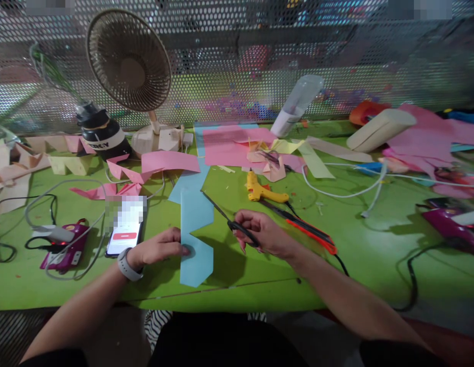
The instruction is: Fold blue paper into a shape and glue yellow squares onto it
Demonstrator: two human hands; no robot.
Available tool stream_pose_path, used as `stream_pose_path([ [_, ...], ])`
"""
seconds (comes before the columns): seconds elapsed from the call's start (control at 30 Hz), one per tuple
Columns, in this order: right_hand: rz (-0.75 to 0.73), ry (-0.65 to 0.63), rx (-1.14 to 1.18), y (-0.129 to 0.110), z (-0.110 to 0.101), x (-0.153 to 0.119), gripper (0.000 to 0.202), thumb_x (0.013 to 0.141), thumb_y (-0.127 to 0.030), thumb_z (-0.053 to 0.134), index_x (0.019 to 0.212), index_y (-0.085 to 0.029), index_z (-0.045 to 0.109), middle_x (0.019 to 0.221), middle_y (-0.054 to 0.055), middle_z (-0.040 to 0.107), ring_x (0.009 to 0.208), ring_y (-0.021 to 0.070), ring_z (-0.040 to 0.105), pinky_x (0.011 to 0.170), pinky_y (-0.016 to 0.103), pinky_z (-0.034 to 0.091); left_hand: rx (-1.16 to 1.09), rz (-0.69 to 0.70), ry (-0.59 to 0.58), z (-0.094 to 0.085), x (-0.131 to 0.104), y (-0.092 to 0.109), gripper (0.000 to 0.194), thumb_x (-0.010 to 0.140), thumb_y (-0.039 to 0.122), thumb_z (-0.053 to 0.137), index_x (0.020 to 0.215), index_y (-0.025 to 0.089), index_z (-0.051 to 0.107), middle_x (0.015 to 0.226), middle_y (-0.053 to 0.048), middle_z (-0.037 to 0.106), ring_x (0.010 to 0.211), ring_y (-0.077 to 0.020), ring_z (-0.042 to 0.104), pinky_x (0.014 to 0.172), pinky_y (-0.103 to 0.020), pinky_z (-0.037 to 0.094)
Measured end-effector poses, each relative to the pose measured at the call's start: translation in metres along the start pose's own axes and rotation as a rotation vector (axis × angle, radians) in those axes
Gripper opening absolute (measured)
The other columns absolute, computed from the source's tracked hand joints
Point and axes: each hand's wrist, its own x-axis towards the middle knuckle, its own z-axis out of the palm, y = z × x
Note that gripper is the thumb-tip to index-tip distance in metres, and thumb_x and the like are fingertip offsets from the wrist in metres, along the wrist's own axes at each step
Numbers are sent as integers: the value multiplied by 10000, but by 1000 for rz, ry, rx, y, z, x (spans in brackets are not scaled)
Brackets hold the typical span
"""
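Note:
A folded light blue paper strip (197, 260) with angular notches along its right edge stands out over the green table. My left hand (164, 248) pinches its left edge, fingers behind and thumb in front. Black scissors (242, 232) are in my right hand (263, 233), their blades pointing up and left, tips near the upper right edge of the blue strip. Whether the tips touch the paper I cannot tell. Another blue piece (191, 178) lies just behind the strip.
A phone (126, 227) lies left of my left hand. Beyond my right hand are a yellow glue gun (264, 188) and a red-black cutter (311, 234). A fan (129, 71), bottle (102, 132), pink sheets (237, 145), cables and purple power strips (70, 247) surround the work area.

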Motion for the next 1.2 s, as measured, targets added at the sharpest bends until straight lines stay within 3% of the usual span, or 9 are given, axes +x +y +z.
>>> stream_pose_path([
  [0.5, -32, -26, -34, 5, -3, 0, 434, 628, -419, 843, 764, -193, 498, 553, -38, 629, 415, 68, 520, 307, 137, 278, -26, 6, 2, 3, -1, 7, 185, 714, 350, 702, 692, 166, 692, 751, -22, 662, 754, -155, 571, 773, -252, 473],
  [0.87, -30, -23, -22, 3, -1, 1, 463, 587, -431, 866, 739, -194, 499, 565, -40, 622, 455, 89, 569, 315, 148, 281, -29, 40, -72, 4, 3, 1, 195, 742, 333, 677, 662, 155, 687, 663, -13, 628, 658, -130, 534, 648, -228, 461],
  [1.07, -33, -2, 44, 1, 2, 2, 478, 527, -384, 904, 697, -193, 501, 541, -69, 598, 458, 79, 574, 421, 183, 434, -47, 69, -125, 4, 4, 2, 184, 759, 314, 658, 698, 147, 704, 679, -15, 646, 657, -124, 549, 674, -233, 467],
  [1.2, -37, 13, 80, 4, 1, 2, 476, 513, -364, 917, 693, -187, 512, 547, -70, 607, 456, 67, 566, 443, 182, 454, -40, 52, -97, 4, 3, 1, 169, 755, 309, 672, 706, 151, 705, 700, -16, 652, 676, -128, 554, 691, -237, 470],
])
